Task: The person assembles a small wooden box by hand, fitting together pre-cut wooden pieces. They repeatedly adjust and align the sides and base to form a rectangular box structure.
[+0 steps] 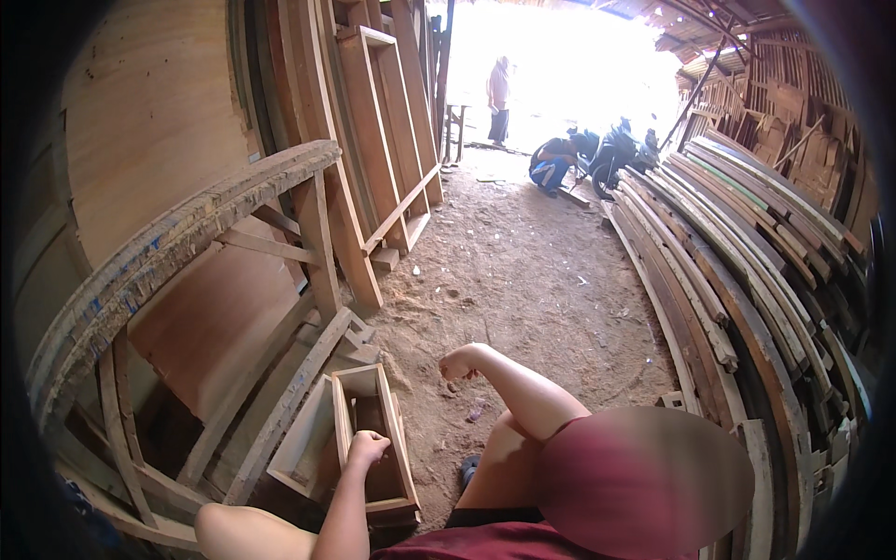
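Wooden open-topped box (400,446) sits by the left edge of the sandy floor (551,289), long axis running front to back; curled left hand (370,447) overlaps it, nearer than the bent right hand (458,363); either's grip, I can't tell.

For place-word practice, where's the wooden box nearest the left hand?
The box sits low in the head view, left of centre, right of the trestle.

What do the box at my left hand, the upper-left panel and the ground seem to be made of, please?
Box: seemingly wood, apparently unpainted; brown, board-like edges show.
Panel: probably plywood, apparently bare; broad, flat, mottled tan sheet.
Ground: likely earth, perhaps with sawdust; brown, uneven, loose-looking.
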`<state>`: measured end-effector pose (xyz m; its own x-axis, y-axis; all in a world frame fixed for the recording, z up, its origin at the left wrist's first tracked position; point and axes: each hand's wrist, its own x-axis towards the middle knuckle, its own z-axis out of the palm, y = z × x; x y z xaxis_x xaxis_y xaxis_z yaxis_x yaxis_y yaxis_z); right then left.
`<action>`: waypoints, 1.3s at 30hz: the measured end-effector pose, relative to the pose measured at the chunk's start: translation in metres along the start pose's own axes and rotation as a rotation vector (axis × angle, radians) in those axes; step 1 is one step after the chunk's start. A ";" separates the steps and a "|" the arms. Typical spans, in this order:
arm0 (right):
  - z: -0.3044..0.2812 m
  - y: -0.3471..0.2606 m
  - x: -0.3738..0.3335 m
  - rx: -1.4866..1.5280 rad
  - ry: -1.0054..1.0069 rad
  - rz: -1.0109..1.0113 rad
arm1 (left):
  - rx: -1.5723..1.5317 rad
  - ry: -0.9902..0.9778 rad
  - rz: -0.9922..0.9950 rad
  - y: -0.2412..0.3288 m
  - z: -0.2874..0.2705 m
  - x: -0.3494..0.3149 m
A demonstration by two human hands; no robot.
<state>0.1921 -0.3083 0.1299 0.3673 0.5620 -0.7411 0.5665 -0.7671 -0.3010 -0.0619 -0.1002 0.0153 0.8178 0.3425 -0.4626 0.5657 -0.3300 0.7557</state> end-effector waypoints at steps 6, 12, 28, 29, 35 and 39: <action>0.000 0.006 0.008 -0.044 -0.021 0.016 | 0.273 0.169 0.135 0.004 0.011 -0.001; 0.002 0.000 0.005 -0.067 0.004 0.012 | 0.389 0.206 0.154 -0.001 0.018 0.002; 0.007 0.005 0.006 -0.018 0.057 0.014 | -0.064 -0.037 -0.020 -0.005 -0.001 0.001; 0.006 0.006 0.006 -0.018 0.052 0.010 | -0.078 -0.056 -0.019 -0.003 -0.003 -0.001; 0.006 0.005 0.009 -0.034 0.027 0.000 | -0.135 -0.111 -0.036 -0.004 -0.010 -0.002; 0.005 0.010 0.012 0.068 -0.077 0.015 | -0.161 -0.088 -0.013 -0.003 -0.005 0.001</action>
<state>0.1981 -0.3106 0.1155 0.3164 0.5266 -0.7890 0.5092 -0.7961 -0.3271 -0.0636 -0.0948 0.0146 0.8206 0.2648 -0.5064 0.5578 -0.1788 0.8105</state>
